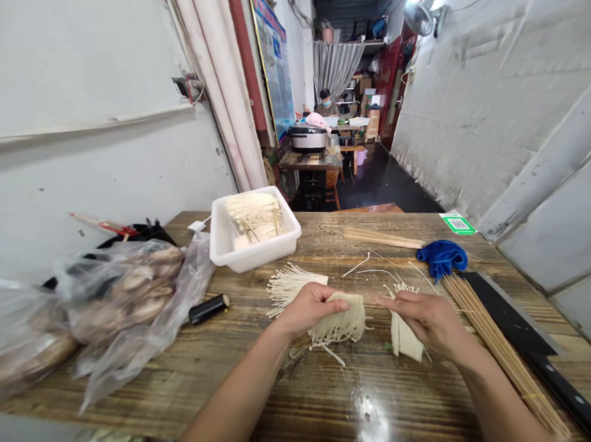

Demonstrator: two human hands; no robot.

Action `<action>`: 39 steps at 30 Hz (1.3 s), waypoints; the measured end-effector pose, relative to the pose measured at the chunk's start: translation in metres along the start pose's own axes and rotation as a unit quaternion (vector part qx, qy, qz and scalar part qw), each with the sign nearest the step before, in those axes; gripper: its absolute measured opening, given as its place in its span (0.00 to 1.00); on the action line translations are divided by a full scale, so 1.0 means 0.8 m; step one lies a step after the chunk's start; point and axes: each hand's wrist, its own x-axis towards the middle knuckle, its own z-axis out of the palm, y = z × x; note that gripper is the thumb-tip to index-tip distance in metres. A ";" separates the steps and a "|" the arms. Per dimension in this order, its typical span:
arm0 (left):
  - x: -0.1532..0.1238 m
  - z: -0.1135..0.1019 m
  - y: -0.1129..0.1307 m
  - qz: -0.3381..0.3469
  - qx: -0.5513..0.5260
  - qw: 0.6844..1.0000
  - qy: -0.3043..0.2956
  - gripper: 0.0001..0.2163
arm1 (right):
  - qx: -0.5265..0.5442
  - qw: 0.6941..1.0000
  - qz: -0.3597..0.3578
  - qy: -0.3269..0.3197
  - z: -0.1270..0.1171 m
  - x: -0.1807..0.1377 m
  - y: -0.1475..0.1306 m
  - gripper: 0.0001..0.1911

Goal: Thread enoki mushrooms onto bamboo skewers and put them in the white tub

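Note:
My left hand is closed around a flat bunch of enoki mushrooms, thumb on top, a little above the table. My right hand is pinched on a thin bamboo skewer that points at the bunch's right edge. How far the skewer goes into the bunch is hidden. Beneath my right hand lies a second enoki bunch. Another enoki bunch lies behind my left hand. A few loose enoki strands are scattered around them on the wooden table.
At the back left stands a white plastic tub with enoki inside. Plastic bags of mushrooms and a black cylinder lie left. On the right are bundled skewers, a cleaver and a blue cloth. A person sits far back.

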 end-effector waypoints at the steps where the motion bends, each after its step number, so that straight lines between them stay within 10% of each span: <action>1: 0.000 0.002 0.000 -0.004 -0.003 1.000 -0.003 0.20 | 0.005 1.000 -0.001 -0.003 0.001 0.000 -0.001 0.22; 39: 0.004 0.016 -0.001 0.026 -0.093 0.991 0.092 0.21 | 0.013 0.997 0.069 0.035 0.020 -0.005 -0.009 0.22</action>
